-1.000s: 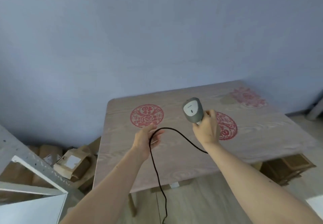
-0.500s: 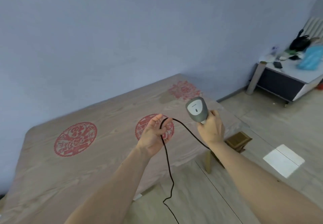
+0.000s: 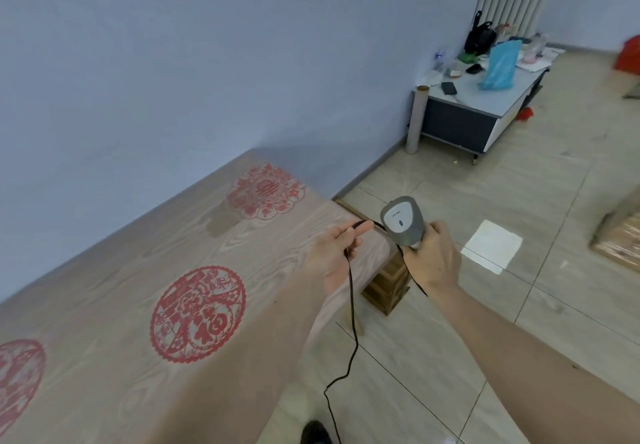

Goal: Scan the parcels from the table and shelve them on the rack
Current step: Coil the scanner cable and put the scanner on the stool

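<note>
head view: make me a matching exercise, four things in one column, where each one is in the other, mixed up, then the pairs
Things:
1. scanner
2. black cable
3. blue bag
4. red paper cutout

Places:
A. flat on the wooden table
B. on the low cabinet by the wall
C. in the right hand
D. across the left hand, hanging to the floor

Pairs: 1-C, 2-D, 3-B, 4-A
</note>
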Action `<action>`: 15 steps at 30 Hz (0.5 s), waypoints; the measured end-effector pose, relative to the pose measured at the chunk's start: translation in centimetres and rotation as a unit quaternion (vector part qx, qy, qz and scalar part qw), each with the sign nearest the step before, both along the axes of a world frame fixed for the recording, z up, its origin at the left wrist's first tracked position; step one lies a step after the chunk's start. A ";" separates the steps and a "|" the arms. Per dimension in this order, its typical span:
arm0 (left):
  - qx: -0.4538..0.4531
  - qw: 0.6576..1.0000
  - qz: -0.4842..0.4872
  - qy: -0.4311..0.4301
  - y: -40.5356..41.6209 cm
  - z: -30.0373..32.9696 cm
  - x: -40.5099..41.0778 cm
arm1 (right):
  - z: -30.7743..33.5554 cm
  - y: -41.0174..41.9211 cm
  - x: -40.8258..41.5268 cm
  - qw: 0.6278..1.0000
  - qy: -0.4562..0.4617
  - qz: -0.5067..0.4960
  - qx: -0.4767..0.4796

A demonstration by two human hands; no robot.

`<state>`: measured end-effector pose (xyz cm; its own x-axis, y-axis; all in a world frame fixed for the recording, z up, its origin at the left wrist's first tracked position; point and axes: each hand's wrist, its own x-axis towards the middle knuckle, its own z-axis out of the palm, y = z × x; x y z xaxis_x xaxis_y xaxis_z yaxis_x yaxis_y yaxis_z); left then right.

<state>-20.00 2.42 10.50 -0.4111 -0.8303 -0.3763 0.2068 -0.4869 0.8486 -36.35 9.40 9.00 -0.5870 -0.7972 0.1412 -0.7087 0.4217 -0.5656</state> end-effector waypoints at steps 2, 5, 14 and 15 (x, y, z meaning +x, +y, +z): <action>-0.003 1.000 -0.012 0.001 -1.8 -0.5 -2.8 | -0.6 -1.0 -2.5 0.999 -0.007 -0.032 0.002; -0.002 0.999 -0.042 -0.007 -4.9 -1.5 -6.5 | -1.4 -2.7 -6.1 0.997 -0.006 -0.073 0.001; 0.070 0.990 -0.122 -0.001 -12.8 -3.4 -18.3 | -2.7 -8.3 -15.2 0.980 -0.019 -0.198 -0.010; 0.076 0.989 -0.130 -0.001 -13.4 -3.8 -19.4 | -3.0 -8.8 -16.1 0.978 -0.017 -0.206 -0.008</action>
